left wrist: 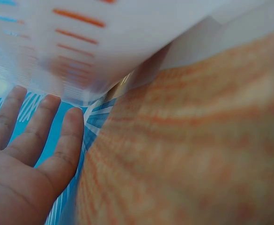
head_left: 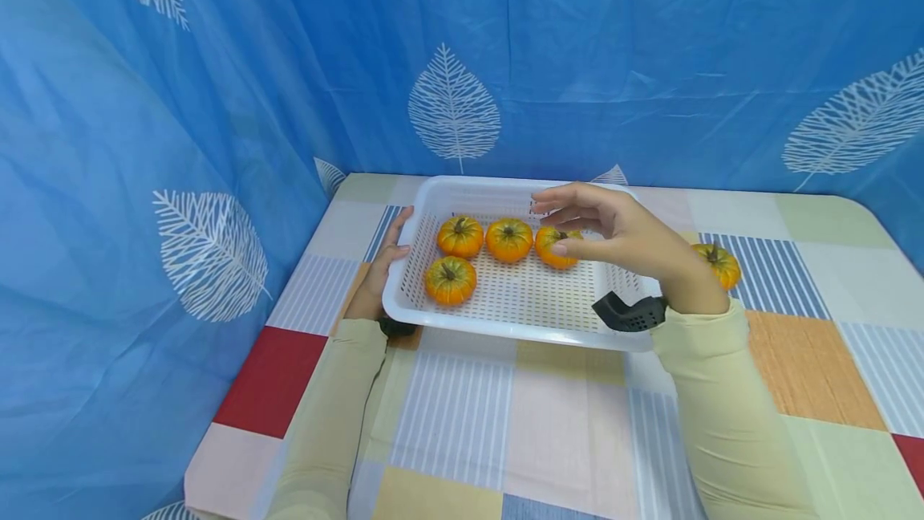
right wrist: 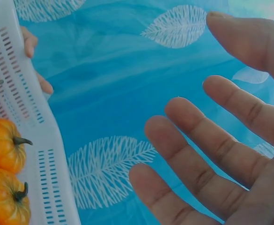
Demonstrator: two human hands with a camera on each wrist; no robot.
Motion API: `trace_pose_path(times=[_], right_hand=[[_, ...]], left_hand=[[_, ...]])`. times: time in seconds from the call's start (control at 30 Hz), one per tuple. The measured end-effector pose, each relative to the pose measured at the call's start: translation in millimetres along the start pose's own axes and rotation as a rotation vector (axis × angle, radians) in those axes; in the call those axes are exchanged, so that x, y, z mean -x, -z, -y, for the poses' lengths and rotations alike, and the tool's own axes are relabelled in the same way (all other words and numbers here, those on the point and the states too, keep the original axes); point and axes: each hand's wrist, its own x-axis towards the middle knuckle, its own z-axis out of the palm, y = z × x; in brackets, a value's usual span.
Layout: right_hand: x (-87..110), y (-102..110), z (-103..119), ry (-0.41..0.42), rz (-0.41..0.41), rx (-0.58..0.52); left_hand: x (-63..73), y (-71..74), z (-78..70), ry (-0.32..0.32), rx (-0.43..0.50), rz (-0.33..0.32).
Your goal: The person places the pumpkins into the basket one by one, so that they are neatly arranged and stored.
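Observation:
A white plastic basket point(head_left: 516, 333) with slotted walls stands on the table, holding several small orange pumpkins point(head_left: 508, 241) with green stems. At its left side, my left hand point(head_left: 377, 273) touches the rim with thumb and fingertips. The left wrist view shows three of that hand's fingers point(left wrist: 64, 147) fairly straight against the slotted outer wall. Over the right part of the basket hovers my right hand point(head_left: 613, 231), thumb and fingers spread apart around nothing. One more pumpkin point(head_left: 719, 265) lies on the table beyond my right wrist, which partly hides it.
A patchwork-patterned cloth point(head_left: 462, 408) covers the table. Blue curtains point(head_left: 534, 87) with white leaf prints hang behind the table and along its left side. A black wrist-worn device point(head_left: 630, 314) is on my right wrist, in front of the basket's right corner.

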Motion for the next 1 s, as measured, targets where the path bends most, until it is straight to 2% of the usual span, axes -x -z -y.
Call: trace_pose_path(times=[0.13,0.3,0.6,0.8,1.0], right_hand=[[10.4,2.6,1.7,0.028,0.015,-0.010],[25.6,4.6,1.0,0.054,0.012,0.030],[48.6,9.2,3.3,0.094,-0.027,0.121],[66.8,16.7,-1.7,0.082,-0.048,0.123],[82.6,21.9,-10.2,0.051,-0.124,0.100]], left_hand=[[0.4,1.2,0.2,-0.023,0.014,0.030],[0.1,2.7,0.6,-0.051,0.009,0.069],[1.8,0.2,0.1,-0.014,-0.002,0.021],[1.2,-0.7,-0.2,-0.026,0.005,0.028],[3.1,-3.8,-5.3,0.032,-0.036,-0.023]])
